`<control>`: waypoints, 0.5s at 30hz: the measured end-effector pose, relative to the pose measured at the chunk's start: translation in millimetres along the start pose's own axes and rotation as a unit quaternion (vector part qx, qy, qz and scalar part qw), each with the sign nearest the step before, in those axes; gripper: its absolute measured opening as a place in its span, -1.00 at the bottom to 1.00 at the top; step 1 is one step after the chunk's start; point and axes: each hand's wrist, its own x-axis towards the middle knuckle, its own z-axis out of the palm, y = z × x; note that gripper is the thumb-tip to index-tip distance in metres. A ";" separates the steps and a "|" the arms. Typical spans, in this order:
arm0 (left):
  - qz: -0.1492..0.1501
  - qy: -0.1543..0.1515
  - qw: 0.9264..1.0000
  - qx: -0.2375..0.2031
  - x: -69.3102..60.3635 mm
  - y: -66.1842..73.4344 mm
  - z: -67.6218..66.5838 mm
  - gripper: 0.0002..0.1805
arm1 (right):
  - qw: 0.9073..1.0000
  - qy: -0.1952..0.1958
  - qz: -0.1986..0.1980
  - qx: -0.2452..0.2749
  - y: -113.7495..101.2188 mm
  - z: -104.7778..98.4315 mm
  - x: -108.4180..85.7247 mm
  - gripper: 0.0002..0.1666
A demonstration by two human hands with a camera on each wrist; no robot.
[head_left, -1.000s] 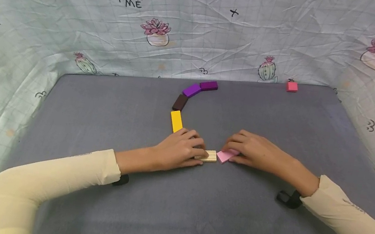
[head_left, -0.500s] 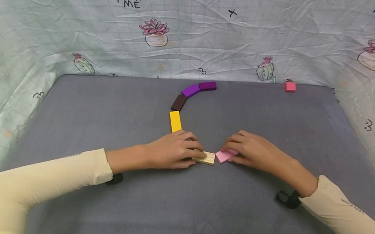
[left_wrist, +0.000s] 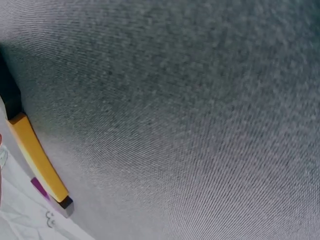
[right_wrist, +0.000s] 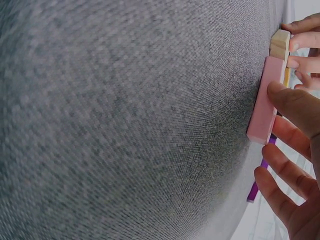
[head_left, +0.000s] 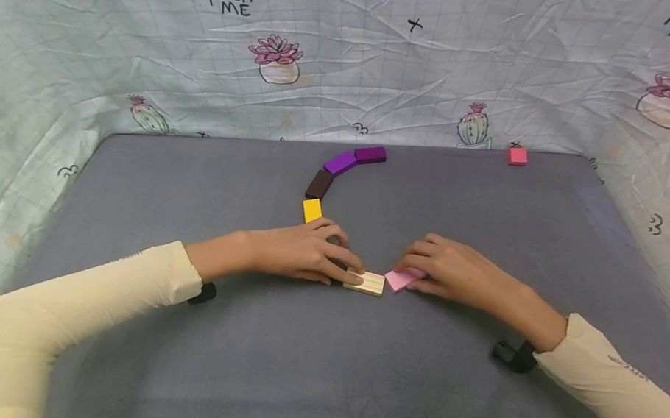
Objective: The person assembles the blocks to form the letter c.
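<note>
In the head view, my right hand (head_left: 458, 272) pinches a pink wooden block (head_left: 402, 278) between thumb and fingers; the right wrist view shows the thumb on its near side. Against the pink block's left end lies a plain wood block (head_left: 370, 284). Fingertips of my left hand (head_left: 304, 250) rest on that plain block's left part. Under the left hand, a black block (left_wrist: 9, 87) shows in the left wrist view, touching the end of a yellow block (left_wrist: 37, 155). Most of the black block is hidden from the head camera.
A curved row continues away from the yellow block: a dark brown block (head_left: 320, 184), a purple block (head_left: 340, 162) and a darker purple block (head_left: 371, 154). At the back right sits a coral-red block (head_left: 517, 156). Printed cloth (head_left: 352, 33) walls the grey surface (head_left: 343, 390).
My left hand has slid left along the plain block, its thumb coming away from the block's near side, and now covers part of the yellow block. The right hand keeps still on the pink block.
</note>
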 end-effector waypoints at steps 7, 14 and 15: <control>0.005 0.016 1.000 -0.016 -1.0 -1.6 1.6 -0.52 | 1.000 0.006 -0.004 -0.002 0.6 1.5 -0.3 -0.67; 0.003 0.017 1.000 -0.023 -1.0 -1.7 4.5 -0.53 | 1.000 0.005 -0.006 0.002 1.5 2.6 -2.4 -0.67; 0.002 0.016 1.000 -0.023 -0.8 -1.8 5.0 -0.53 | 1.000 0.004 -0.006 0.002 1.6 2.5 -2.7 -0.67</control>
